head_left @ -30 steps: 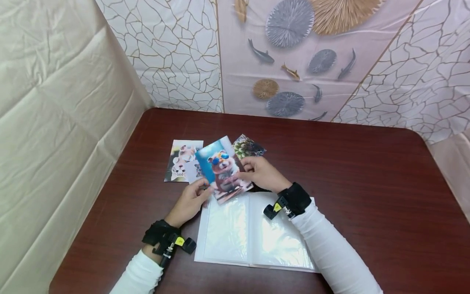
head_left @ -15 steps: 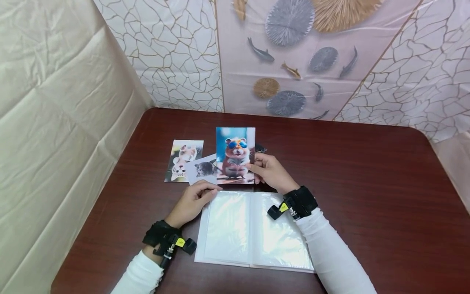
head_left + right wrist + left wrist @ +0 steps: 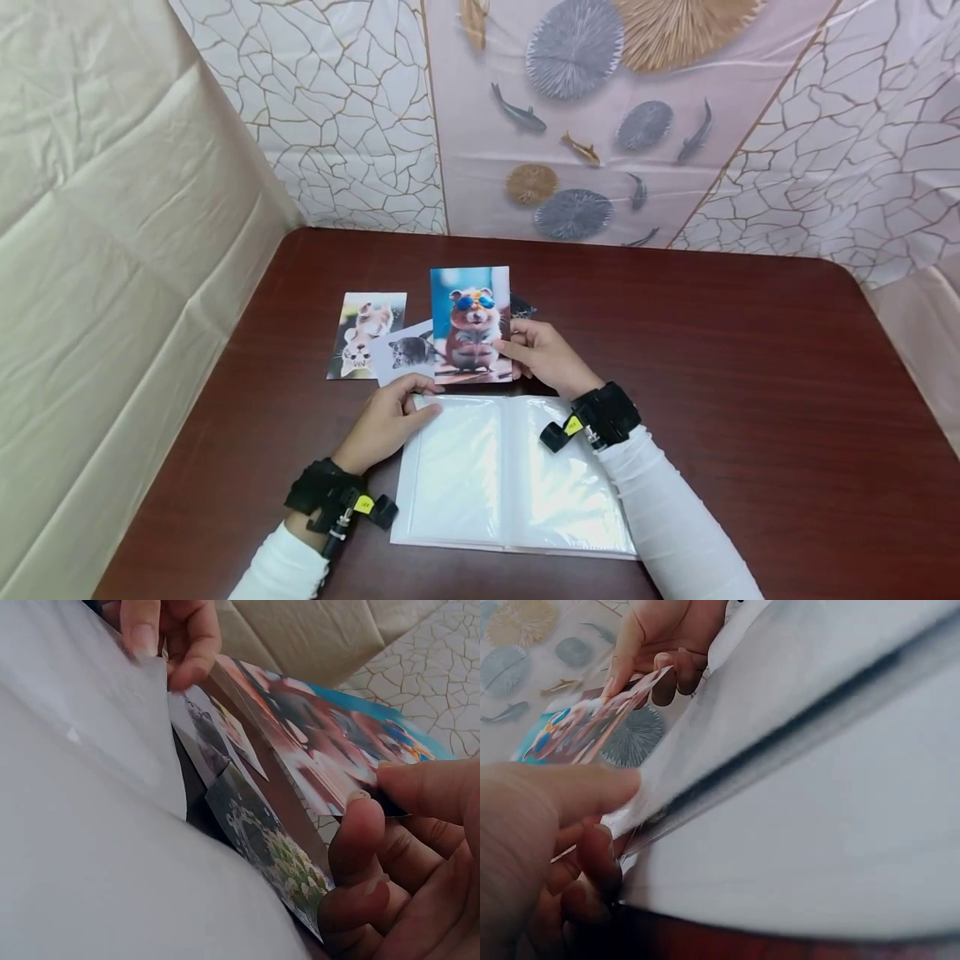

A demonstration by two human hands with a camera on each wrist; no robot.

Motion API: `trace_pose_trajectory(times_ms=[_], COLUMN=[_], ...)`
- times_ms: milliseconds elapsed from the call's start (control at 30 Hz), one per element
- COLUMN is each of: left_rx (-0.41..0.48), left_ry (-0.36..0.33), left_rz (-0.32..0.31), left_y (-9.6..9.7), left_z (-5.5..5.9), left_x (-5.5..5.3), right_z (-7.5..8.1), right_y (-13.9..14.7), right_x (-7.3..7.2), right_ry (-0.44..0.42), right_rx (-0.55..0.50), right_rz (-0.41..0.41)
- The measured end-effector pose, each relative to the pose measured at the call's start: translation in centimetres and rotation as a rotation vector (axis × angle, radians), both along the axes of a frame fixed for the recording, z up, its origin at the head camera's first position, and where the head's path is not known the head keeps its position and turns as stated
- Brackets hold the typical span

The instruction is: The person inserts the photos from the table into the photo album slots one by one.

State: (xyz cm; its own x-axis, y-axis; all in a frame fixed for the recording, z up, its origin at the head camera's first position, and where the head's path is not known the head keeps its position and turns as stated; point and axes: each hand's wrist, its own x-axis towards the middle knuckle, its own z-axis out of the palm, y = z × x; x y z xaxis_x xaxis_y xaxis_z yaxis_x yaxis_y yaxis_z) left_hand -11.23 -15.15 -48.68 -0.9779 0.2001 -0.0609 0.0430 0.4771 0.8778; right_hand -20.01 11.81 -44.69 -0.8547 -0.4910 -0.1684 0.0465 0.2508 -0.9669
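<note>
Dk red-brown table (image 3: pixel 765 383); cream cloth (image 3: pixel 112 250) at L; patterned backdrop (image 3: pixel 345 108) behind.

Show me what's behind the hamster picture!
In the head view, a grey cat photo peeks out left of the hamster picture, and a dark photo shows a corner at the right. Whatever the hamster picture covers can't be seen there.

We see smooth, glossy paper in the hamster photo (image 3: pixel 468 329), shiny, rippled plastic on the album (image 3: pixel 453 471), a satiny wood-look finish on the surface (image 3: pixel 750 400), and creased matt cloth in the cream drape (image 3: pixel 135 250).
</note>
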Motion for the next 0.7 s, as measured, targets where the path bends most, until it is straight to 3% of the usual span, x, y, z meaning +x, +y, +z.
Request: trace_pose_trajectory(times_ms=[133, 333, 533, 700], left_rx=[-0.008, 0.057, 0.12, 0.116], left_ry=[0.03, 0.105, 0.121, 0.134], left_rz=[0.005, 0.017, 0.015, 0.007], left_y=[0.19, 0.5, 0.74, 0.68], left_z=[-0.19, -0.23, -0.28, -0.43], left_x=[-0.4, -0.41, -0.36, -0.26], right_z=[0.13, 0.16, 0.14, -0.11], right_y=[0.13, 0.25, 0.4, 0.43], right_x=[-0.01, -0.18, -0.23, -0.2], right_ry=[-0.008, -0.03, -0.043, -0.041], right_rx=[-0.007, -0.026, -0.043, -0.053], right_rz=[-0.011, -0.019, -0.044, -0.047])
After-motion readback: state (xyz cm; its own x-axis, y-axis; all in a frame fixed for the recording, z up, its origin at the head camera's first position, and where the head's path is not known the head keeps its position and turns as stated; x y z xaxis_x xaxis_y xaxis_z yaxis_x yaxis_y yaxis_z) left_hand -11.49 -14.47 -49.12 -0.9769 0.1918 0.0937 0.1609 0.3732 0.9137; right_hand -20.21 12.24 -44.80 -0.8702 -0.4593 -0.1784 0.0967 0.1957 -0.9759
